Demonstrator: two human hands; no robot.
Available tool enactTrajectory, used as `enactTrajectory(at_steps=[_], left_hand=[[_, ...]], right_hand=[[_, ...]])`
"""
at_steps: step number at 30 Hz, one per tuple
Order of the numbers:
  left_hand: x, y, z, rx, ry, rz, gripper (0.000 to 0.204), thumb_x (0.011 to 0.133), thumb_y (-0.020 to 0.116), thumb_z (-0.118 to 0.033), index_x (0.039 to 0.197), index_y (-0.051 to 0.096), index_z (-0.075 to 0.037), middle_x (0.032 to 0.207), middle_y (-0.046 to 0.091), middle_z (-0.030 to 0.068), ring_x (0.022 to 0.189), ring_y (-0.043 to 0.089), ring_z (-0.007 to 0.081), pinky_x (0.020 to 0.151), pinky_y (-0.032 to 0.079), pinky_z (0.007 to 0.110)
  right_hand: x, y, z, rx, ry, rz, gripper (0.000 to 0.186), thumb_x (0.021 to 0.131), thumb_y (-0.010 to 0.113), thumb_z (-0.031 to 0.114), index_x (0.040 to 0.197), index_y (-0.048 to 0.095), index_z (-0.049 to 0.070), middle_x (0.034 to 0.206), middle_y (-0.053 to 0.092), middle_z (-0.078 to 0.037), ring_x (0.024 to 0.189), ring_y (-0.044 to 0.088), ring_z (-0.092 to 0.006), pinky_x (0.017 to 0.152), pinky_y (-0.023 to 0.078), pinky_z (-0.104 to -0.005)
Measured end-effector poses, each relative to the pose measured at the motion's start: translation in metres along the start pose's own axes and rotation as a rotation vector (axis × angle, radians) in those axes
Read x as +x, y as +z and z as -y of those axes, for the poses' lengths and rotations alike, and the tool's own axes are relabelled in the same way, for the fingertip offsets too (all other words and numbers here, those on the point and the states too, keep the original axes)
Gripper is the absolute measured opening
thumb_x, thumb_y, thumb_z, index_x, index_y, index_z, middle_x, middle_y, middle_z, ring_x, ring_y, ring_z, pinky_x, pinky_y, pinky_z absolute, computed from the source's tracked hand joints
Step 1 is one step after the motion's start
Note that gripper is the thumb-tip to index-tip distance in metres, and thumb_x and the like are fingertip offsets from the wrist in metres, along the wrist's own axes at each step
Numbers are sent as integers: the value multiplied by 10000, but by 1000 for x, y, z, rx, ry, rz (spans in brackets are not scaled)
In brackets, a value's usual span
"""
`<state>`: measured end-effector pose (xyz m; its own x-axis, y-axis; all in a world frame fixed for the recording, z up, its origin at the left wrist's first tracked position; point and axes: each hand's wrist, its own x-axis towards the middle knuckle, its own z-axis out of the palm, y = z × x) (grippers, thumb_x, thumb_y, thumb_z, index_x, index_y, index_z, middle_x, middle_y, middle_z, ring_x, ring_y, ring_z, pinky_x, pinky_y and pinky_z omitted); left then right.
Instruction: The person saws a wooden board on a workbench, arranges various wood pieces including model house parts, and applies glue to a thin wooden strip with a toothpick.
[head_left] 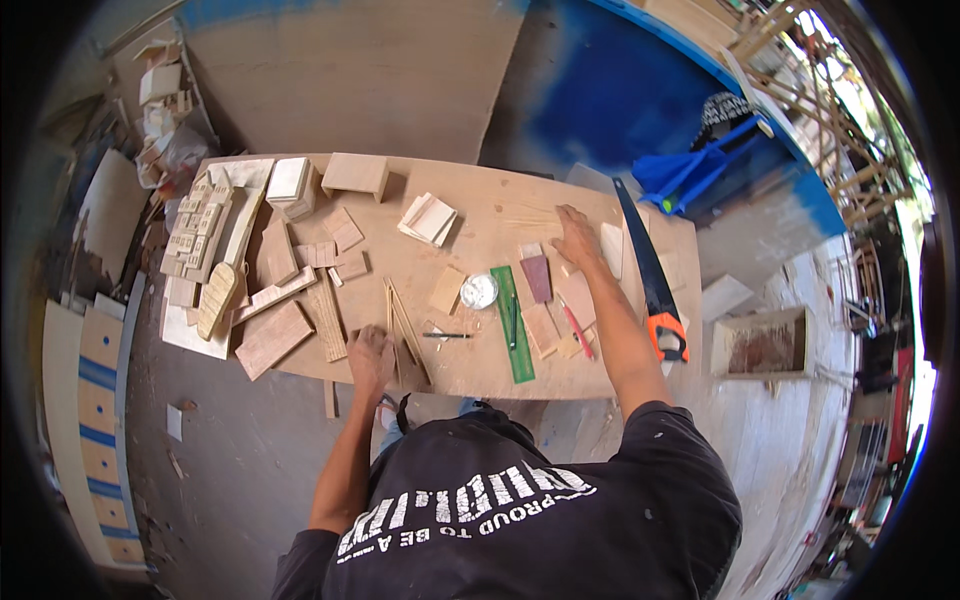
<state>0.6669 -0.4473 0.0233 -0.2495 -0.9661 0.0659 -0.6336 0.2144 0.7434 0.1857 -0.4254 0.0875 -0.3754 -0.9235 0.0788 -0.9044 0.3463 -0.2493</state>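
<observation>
My left hand [371, 358] rests at the table's near edge, its fingers curled and nothing visible in them. Just to its right lie long thin wooden sticks [404, 325]. My right hand [577, 240] reaches over the far right of the table, fingers stretched out and apart, close to some very thin wood strips [528, 217]. Between my arms are a round tub of white paste [479, 291], a green ruler [513, 335] with a dark pen on it, and another dark pen [447, 336]. A red-pink pen-like tool [577, 330] lies beside my right forearm.
A handsaw with an orange handle [667, 337] lies along the right edge. Wooden pieces [273, 338], a wooden building model [200, 232] and stacked blocks [291, 187] crowd the left. A blue cloth-like item [690, 175] is beyond the table; a box [762, 343] stands right.
</observation>
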Motion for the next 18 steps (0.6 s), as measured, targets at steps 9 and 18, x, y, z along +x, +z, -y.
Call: enactTrajectory(at_steps=[9,18], left_hand=[[-51,12,-77,242,-173,-144,526,804,755,-223,1203,558,57,1091,547,281,1061,494,454,935,412,535],[-42,36,-58,202,-238,-196,159,877,646,-110,995,649,-3,933,628,222,898,611,402,798,498,462]], right_hand=[[51,38,-49,81,-362,133,436,834,701,174,1247,617,63,1273,584,-127,1216,519,-327,1005,425,-443],[40,45,-50,166,-330,-46,246,867,664,152,1099,676,71,1105,648,-120,1099,580,-327,945,437,-440]])
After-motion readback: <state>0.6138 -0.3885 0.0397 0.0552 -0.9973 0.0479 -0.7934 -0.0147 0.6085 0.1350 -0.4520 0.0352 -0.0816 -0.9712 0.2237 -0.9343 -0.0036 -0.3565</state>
